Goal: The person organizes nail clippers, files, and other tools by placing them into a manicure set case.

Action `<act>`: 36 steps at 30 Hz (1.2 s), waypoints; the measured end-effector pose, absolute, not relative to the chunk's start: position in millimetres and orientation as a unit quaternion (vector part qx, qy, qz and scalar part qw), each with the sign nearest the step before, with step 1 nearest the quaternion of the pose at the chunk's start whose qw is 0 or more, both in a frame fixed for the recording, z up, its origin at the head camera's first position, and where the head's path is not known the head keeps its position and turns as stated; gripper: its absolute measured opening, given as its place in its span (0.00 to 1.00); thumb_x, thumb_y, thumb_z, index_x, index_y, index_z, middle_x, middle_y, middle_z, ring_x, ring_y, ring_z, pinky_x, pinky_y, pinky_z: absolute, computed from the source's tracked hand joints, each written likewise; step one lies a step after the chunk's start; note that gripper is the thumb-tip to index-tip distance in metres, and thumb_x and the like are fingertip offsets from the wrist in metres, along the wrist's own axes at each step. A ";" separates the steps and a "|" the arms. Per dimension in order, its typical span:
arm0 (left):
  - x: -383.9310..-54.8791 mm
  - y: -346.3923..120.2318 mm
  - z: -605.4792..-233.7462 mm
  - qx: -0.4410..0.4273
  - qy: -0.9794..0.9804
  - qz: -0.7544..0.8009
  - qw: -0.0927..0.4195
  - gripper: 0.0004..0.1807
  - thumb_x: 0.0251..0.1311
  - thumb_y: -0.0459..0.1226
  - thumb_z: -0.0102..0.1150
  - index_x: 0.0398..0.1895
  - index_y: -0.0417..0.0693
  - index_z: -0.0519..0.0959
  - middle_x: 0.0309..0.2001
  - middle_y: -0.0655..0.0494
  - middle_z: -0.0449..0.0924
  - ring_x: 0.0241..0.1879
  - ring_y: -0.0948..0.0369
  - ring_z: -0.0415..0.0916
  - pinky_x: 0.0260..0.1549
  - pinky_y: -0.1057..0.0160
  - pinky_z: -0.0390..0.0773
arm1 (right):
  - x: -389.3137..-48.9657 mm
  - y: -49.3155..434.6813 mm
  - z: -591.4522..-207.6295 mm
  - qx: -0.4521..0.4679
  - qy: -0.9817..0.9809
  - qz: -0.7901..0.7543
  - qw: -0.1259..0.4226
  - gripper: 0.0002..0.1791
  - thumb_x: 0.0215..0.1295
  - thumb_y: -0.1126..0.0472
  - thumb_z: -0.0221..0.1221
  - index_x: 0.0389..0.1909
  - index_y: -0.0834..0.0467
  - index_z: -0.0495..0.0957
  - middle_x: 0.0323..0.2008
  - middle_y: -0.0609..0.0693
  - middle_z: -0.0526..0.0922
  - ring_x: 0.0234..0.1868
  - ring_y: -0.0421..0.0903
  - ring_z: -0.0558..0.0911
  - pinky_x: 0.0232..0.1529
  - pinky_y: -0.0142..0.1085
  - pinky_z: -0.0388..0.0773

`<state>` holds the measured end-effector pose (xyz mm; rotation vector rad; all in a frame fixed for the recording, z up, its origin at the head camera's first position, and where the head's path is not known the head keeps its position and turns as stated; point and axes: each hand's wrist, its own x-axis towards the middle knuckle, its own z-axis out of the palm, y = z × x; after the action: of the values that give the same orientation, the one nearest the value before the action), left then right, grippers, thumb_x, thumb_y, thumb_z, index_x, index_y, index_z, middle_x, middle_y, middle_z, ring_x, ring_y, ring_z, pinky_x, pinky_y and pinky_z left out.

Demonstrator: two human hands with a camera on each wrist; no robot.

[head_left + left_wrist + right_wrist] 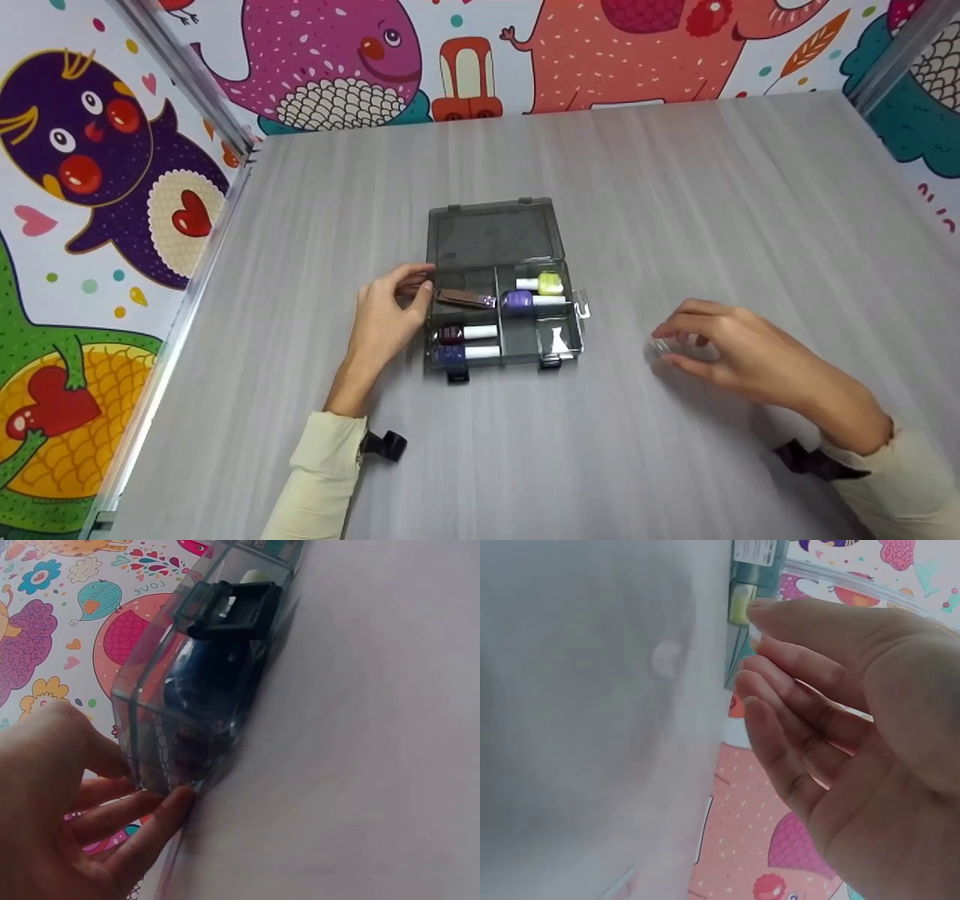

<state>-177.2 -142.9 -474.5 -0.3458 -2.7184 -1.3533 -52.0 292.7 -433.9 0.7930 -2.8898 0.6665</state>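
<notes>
A smoky see-through compartment box (501,330) lies on the table with its lid (495,232) folded back. My left hand (386,315) rests its fingertips against the box's left side; in the left wrist view its fairly straight fingers (154,829) touch the box's end. Inside are a brown nail clipper (465,298) and yellow (550,283), purple (517,302), dark red (450,334) and navy (450,354) nail polish bottles. Right of the box, my right hand (739,349) pinches a small clear piece (661,345) between thumb and fingers; its kind cannot be made out.
Two dark latches (457,373) hang from the box's front edge. A clear hook-shaped tab (582,304) sticks out at its right side. The grey wood-grain table (675,187) meets cartoon-printed panels (637,52) at the back and sides.
</notes>
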 end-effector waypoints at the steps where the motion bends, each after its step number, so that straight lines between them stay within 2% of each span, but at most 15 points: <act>1: -177.1 -143.1 -474.6 -0.113 -0.889 -0.443 0.043 0.16 0.74 0.38 0.62 0.61 0.50 0.87 0.53 0.52 0.92 0.52 0.56 0.91 0.58 0.54 0.88 | -54.5 288.9 -432.6 0.259 -0.940 0.218 0.038 0.14 0.60 0.66 0.78 0.46 0.52 0.91 0.41 0.39 0.87 0.37 0.33 0.83 0.33 0.31 0.84; 11: -176.1 -142.3 -475.1 -0.113 -0.885 -0.450 0.041 0.16 0.74 0.37 0.62 0.61 0.49 0.87 0.53 0.50 0.92 0.52 0.56 0.90 0.57 0.55 0.88 | -81.6 252.4 -426.4 0.311 -0.913 0.255 0.075 0.16 0.60 0.67 0.78 0.49 0.54 0.91 0.43 0.42 0.90 0.37 0.37 0.85 0.34 0.33 0.86; 18: -175.6 -141.3 -473.8 -0.113 -0.886 -0.448 0.041 0.16 0.74 0.37 0.62 0.61 0.49 0.87 0.51 0.50 0.93 0.51 0.56 0.91 0.56 0.54 0.88 | -95.5 232.3 -429.1 0.316 -0.909 0.265 0.051 0.15 0.62 0.67 0.77 0.49 0.56 0.91 0.43 0.46 0.90 0.39 0.41 0.87 0.36 0.36 0.89; 23: -176.5 -141.2 -473.4 -0.115 -0.886 -0.446 0.046 0.16 0.74 0.36 0.62 0.60 0.48 0.88 0.51 0.51 0.93 0.51 0.56 0.91 0.56 0.54 0.88 | -100.7 221.8 -431.4 0.311 -0.914 0.256 0.043 0.14 0.63 0.63 0.77 0.49 0.54 0.91 0.42 0.46 0.89 0.39 0.43 0.87 0.36 0.37 0.87; 28: -176.7 -141.5 -473.1 -0.113 -0.886 -0.449 0.041 0.16 0.73 0.36 0.62 0.61 0.49 0.88 0.51 0.51 0.93 0.51 0.57 0.91 0.56 0.56 0.88 | -104.5 213.2 -432.9 0.299 -0.922 0.243 0.041 0.13 0.64 0.60 0.77 0.50 0.53 0.91 0.41 0.44 0.88 0.38 0.42 0.86 0.36 0.35 0.84; 36: -176.9 -142.1 -473.7 -0.113 -0.885 -0.450 0.040 0.17 0.73 0.36 0.62 0.61 0.50 0.87 0.51 0.52 0.93 0.51 0.58 0.91 0.56 0.57 0.88 | -106.1 205.6 -435.1 0.287 -0.923 0.253 0.032 0.14 0.63 0.60 0.78 0.49 0.55 0.91 0.41 0.44 0.88 0.39 0.41 0.88 0.37 0.38 0.89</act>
<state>-176.9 -142.1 -473.7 -0.3472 -2.7108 -1.3792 -106.1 205.6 -435.1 0.8828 -2.8431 0.7805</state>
